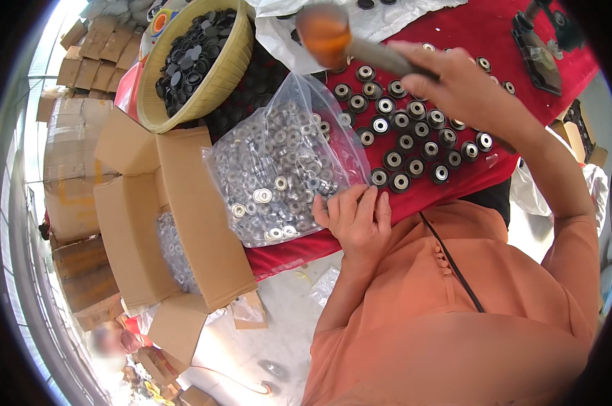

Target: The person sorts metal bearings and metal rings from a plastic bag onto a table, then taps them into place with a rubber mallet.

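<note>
Mallet: in your right hand [463, 91], upper middle of the frame — the mallet [363, 52] has an amber-orange head, smeared by blur, and a greyish handle slanting down to the right.
Right hand: your fingers are wrapped round the handle, above the round black pieces [421, 130].
Left hand: your left hand [358, 220] rests at the near edge of the red-covered bench [475, 24], centre of the frame, fingers bent; you cannot tell whether they pinch anything.
Black pieces: clustered right of centre, dark rims around shiny silver ringed centres.
Bag: a clear plastic bag [350, 159] of silver rings, just beside your left hand.
Basket: yellow [235, 61], upper left — filled with black discs [196, 54].
</note>
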`<state>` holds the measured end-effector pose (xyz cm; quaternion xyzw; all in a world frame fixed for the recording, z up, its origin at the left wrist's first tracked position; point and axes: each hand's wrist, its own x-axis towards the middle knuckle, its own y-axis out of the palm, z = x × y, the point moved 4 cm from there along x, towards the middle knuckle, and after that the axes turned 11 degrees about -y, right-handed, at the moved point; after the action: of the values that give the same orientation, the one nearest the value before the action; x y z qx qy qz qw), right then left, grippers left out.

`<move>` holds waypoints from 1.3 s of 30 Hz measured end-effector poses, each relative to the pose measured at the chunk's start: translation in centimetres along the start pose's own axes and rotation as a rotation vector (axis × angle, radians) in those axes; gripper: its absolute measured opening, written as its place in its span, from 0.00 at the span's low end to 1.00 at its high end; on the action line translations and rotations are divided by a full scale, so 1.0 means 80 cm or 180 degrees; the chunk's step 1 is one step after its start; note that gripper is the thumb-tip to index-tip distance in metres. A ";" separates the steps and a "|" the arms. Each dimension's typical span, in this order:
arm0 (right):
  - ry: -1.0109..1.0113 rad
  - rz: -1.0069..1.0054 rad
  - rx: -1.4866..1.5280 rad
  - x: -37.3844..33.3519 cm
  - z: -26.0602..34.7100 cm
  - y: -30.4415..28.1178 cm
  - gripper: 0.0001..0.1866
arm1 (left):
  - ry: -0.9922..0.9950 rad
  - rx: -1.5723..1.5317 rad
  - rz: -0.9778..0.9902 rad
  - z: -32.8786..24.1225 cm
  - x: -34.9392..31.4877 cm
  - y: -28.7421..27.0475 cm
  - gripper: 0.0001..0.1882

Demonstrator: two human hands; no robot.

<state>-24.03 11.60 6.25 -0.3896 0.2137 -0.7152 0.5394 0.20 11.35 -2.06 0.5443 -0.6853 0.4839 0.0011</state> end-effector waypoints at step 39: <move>-0.0043 -0.0226 0.0398 -0.042 -0.003 -0.012 0.25 | -0.0777 -0.1475 -0.0690 0.038 -0.016 0.000 0.02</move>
<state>-24.42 15.02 5.77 -0.3673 0.1510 -0.7432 0.5384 2.32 10.31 -4.33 0.6540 -0.7104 0.2422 0.0947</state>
